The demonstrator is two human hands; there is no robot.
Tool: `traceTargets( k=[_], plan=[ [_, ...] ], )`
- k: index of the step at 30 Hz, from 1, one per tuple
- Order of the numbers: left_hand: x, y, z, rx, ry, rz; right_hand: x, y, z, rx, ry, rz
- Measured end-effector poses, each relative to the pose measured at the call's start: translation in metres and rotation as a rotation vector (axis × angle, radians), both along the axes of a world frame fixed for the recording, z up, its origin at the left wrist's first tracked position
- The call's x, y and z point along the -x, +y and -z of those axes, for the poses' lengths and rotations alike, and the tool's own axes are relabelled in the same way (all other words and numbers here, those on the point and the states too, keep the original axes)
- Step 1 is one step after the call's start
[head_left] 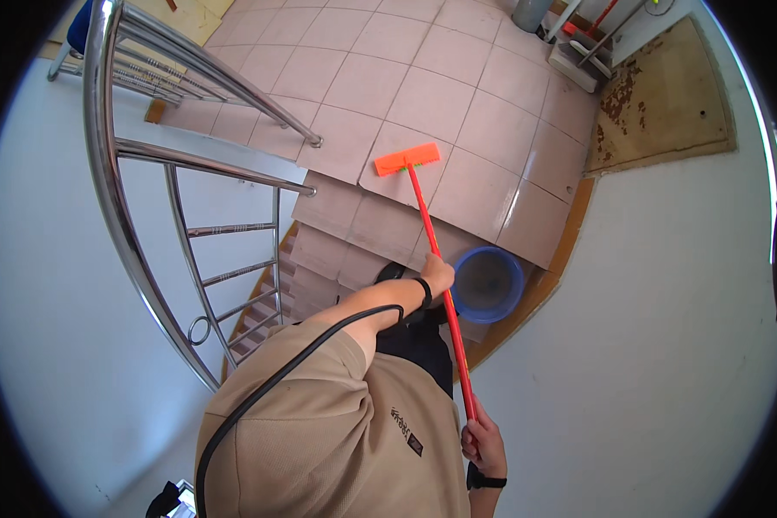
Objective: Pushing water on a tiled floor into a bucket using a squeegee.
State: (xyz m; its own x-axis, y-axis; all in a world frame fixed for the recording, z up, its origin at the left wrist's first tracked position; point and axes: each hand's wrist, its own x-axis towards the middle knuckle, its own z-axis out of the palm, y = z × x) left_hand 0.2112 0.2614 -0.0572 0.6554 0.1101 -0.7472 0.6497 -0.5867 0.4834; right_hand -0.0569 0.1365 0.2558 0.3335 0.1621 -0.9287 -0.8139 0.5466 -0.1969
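Brush head (407, 159) on the landing floor (427, 95), basin (492, 318) right of the pole (429, 216), railing (101, 104) left.

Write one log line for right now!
left grip: around long red pole, midway | right grip: around its near end | orange rectangular head: over pink floor tiles | round blue basin: right of pole

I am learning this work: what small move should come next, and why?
Perhaps push the orange head forward: it seems to rest on the tiles, which extend beyond it, and the left hand and right hand grip the red pole.
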Motion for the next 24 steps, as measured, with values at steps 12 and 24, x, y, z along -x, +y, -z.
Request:
traceTargets(
  k=[12, 24],
  plan=[
    [-0.186, 0.144, 0.134, -0.203, -0.191, 0.435, -0.169, 0.086, 0.027, 0.07, -0.114, -0.232],
    [-0.13, 0.069, 0.025, -0.031, -0.018, -0.127, -0.113, 0.045, 0.03, -0.021, -0.116, -0.043]
  ],
)
